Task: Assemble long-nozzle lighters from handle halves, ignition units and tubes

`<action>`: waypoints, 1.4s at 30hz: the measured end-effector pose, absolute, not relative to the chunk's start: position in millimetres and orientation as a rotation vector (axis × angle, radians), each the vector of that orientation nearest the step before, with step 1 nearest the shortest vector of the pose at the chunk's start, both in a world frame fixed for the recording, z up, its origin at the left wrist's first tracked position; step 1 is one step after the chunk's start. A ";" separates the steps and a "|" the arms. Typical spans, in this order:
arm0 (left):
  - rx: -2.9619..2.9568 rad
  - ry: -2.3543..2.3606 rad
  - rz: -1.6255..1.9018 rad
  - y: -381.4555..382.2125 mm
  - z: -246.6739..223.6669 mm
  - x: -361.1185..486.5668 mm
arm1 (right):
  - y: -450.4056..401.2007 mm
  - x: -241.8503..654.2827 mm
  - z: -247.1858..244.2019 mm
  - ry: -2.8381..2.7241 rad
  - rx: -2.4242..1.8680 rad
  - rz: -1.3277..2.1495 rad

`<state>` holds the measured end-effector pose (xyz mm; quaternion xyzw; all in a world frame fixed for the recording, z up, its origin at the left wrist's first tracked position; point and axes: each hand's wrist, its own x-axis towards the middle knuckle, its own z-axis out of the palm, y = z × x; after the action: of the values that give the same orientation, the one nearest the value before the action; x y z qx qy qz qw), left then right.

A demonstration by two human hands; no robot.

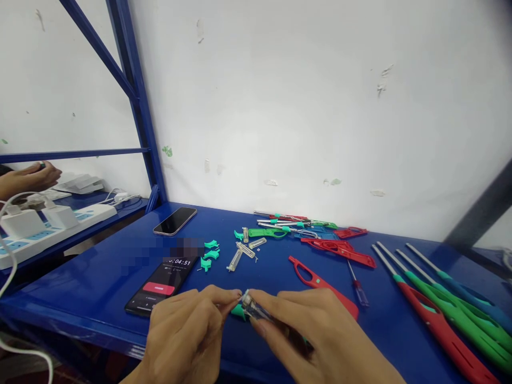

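Near the table's front edge, my right hand grips a clear lighter tank between thumb and fingers, its metal-fitted end turned to the left. My left hand is closed in a pinch at that end of the tank; whatever its fingertips hold is too small to make out. A teal piece shows just below the fingertips. Beyond my right hand lies a red casing half, partly hidden by the hand. Several clear tanks and teal triggers lie farther back.
On the blue table are a lit phone, a dark phone, a screwdriver, opened lighter parts and several long lighters at right. A power strip and another person's hand are at left.
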<state>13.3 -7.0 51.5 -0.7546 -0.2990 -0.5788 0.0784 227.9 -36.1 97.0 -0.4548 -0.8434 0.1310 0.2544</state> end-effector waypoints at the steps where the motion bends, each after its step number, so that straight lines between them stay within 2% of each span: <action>1: -2.262 -0.851 -1.691 -6.2 51.2 14.2 | -36.0 227.8 96.3 -2.289 -1.231 0.365; 3: -2.265 -0.756 -1.586 -5.1 50.5 15.8 | -35.5 227.4 95.9 -2.284 -1.225 0.401; 17: -2.253 -0.789 -1.551 -6.9 50.3 21.8 | -30.7 227.9 93.2 -2.223 -1.214 0.526; 28: -2.472 -1.317 -1.629 -18.0 60.5 21.4 | -34.9 249.1 123.5 -2.267 -1.247 0.726; 34: -2.643 -1.179 -1.677 -13.6 59.3 26.6 | -35.2 253.3 123.1 -2.247 -1.238 0.739; 42: -2.494 -1.179 -1.759 -17.4 59.2 33.0 | -33.5 253.4 116.3 -2.284 -1.225 0.643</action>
<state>33.0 -17.4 59.2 -0.7606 -0.3597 -0.5365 -0.0651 253.4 -33.5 116.3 -0.4462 -0.8317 0.2340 0.2334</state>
